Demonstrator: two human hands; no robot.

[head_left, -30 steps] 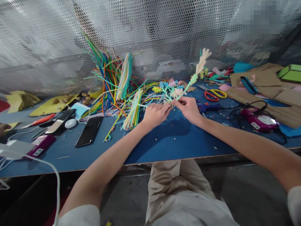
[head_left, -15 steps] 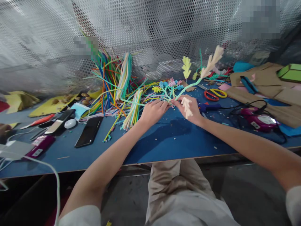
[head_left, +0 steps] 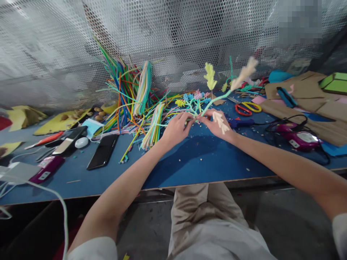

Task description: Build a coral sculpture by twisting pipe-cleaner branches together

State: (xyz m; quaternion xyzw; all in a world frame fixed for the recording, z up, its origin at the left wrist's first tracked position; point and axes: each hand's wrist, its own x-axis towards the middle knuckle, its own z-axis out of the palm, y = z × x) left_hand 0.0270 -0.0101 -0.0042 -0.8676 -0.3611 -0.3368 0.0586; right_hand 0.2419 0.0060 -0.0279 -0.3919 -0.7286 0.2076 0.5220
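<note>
My left hand and my right hand are close together above the blue table. Their fingers pinch the lower end of a mint-green pipe-cleaner stem, partly hidden by the fingertips. A fuzzy cream leaf tops that stem at the upper right. A second cream leaf hangs in front of my right hand. Behind the hands stand a yellow-green leaf and thin green stems bearing small blue, pink and yellow pipe-cleaner flowers. Whether these join the held stem, I cannot tell.
Left of the hands lie bundled pipe cleaners and a loose heap. A black phone is nearer the front. To the right are scissors, a blue glue gun, a purple power strip and brown cardboard. Metal mesh rises behind.
The cream leaf at the stem's top has swung slightly down. The yellow-green leaf moved a little left, the hanging cream leaf slightly right. My left hand's fingers shifted their pinch.
</note>
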